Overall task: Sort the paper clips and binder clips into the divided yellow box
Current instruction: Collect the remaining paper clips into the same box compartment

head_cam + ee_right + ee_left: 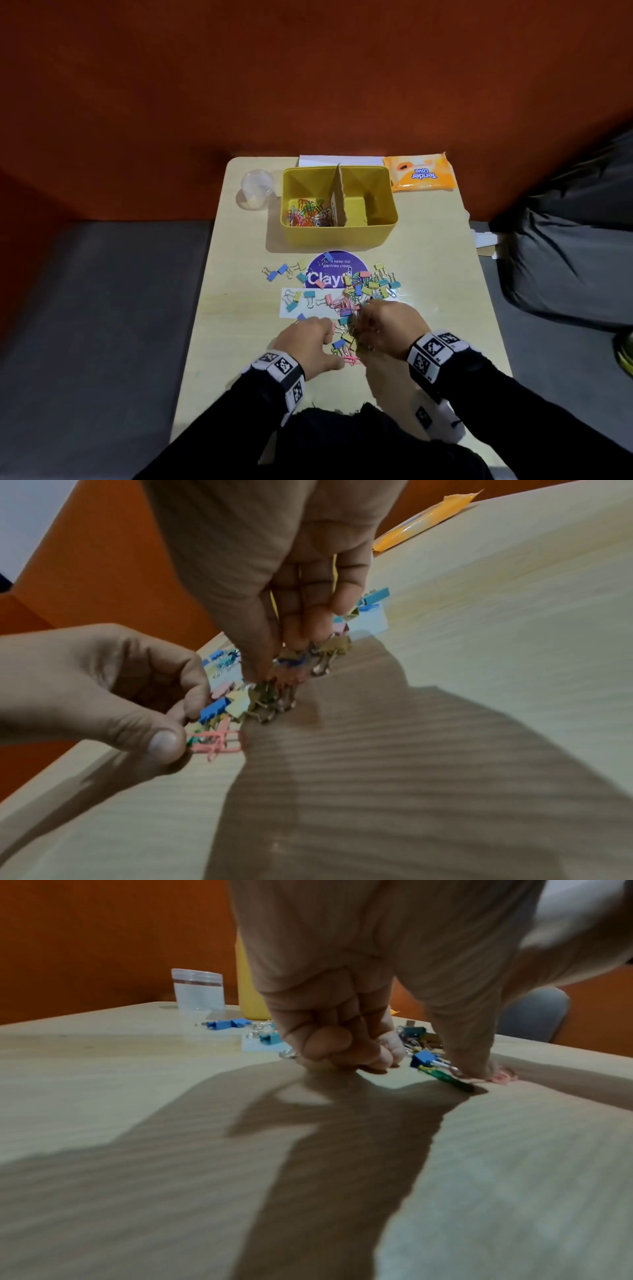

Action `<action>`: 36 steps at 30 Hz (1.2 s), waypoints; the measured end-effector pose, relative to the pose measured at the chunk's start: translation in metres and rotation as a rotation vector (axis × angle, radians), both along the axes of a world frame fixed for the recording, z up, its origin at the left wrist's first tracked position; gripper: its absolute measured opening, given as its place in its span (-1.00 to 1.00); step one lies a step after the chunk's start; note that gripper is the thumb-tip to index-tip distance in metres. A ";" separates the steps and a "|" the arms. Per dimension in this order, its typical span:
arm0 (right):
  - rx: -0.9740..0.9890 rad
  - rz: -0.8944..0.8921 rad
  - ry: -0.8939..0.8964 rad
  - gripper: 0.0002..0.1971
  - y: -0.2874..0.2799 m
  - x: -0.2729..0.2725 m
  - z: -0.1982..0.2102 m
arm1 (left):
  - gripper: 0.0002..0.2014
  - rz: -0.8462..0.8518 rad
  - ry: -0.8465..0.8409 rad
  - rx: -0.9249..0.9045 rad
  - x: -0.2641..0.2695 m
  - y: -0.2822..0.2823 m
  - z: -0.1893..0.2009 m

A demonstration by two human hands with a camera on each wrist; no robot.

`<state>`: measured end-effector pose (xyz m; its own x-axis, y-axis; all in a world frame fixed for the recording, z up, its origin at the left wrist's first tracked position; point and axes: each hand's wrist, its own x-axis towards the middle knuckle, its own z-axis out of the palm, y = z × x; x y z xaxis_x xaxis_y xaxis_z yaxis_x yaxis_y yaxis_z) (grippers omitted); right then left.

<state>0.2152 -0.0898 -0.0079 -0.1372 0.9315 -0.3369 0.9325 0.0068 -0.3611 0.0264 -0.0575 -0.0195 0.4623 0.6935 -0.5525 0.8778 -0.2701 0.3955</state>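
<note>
The yellow box (383, 224) stands at the back of the table, split by a cardboard divider (337, 195). Coloured paper clips (308, 214) lie in its left half; the right half looks bare. A mixed heap of binder clips and paper clips (356, 291) is spread in front of it. My right hand (366, 329) grips a bunch of binder clips (291, 669) just above the heap. My left hand (329, 353) is curled at the heap's near edge, knuckles on the table, its thumb (164, 742) pinching pink paper clips (219, 741). A blue binder clip (423, 1058) lies beside it.
A clear plastic cup (257, 188) stands left of the box and an orange wipes pack (423, 173) to its right. White paper (339, 160) lies behind it. A purple round sticker (337, 270) and a white card (301, 310) lie under the heap. Dark fabric (565, 257) hangs right of the table.
</note>
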 end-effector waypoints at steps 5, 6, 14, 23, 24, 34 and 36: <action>-0.018 0.115 -0.126 -0.67 -0.003 -0.001 -0.002 | -0.66 -0.030 0.023 0.026 0.007 0.000 0.002; -0.001 0.133 -0.130 -0.67 -0.003 -0.002 -0.003 | -0.70 -0.025 0.017 0.030 0.007 0.001 0.003; 0.010 0.134 -0.160 -0.67 -0.005 -0.011 -0.007 | -0.90 0.026 0.021 0.053 0.007 0.000 0.002; -0.012 0.085 -0.136 -0.58 -0.009 -0.022 -0.006 | -0.90 -0.019 0.088 0.116 0.009 -0.004 0.006; -0.014 0.064 -0.105 -0.62 -0.010 -0.022 -0.005 | -0.90 -0.018 0.085 0.114 0.010 -0.005 0.007; 0.047 -0.055 -0.009 -0.80 -0.018 -0.017 -0.010 | -0.87 -0.063 0.091 0.143 0.008 -0.010 0.005; 0.062 -0.145 0.060 -0.85 -0.019 -0.015 -0.011 | -0.89 -0.047 0.062 0.109 0.006 -0.009 0.005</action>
